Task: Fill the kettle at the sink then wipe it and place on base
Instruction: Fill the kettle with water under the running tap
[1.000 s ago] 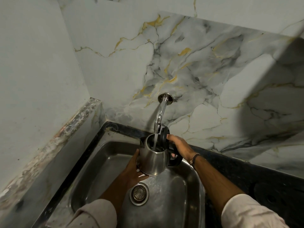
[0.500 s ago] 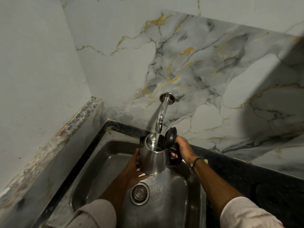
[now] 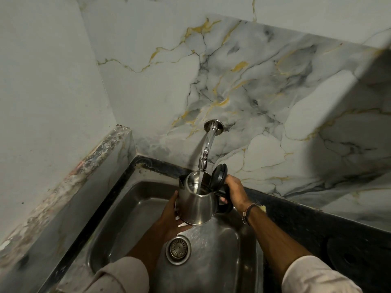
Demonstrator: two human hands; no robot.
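Steel sink [image 3: 131, 199] fills lower centre of frame, round drain strainer [image 3: 178, 249] in its floor. Black countertop [image 3: 317, 225] borders it along the back and right; dark round kettle base [image 3: 349, 255] lies lower right.

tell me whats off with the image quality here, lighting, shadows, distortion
Head view: dim, greenish light overall; a broad shadow darkens the marble wall at right; wide-angle bending curves the wall edges and counter; soft highlights glint on the kettle, tap and sink; both hands, left hand and right hand, are sharp, with little motion blur.
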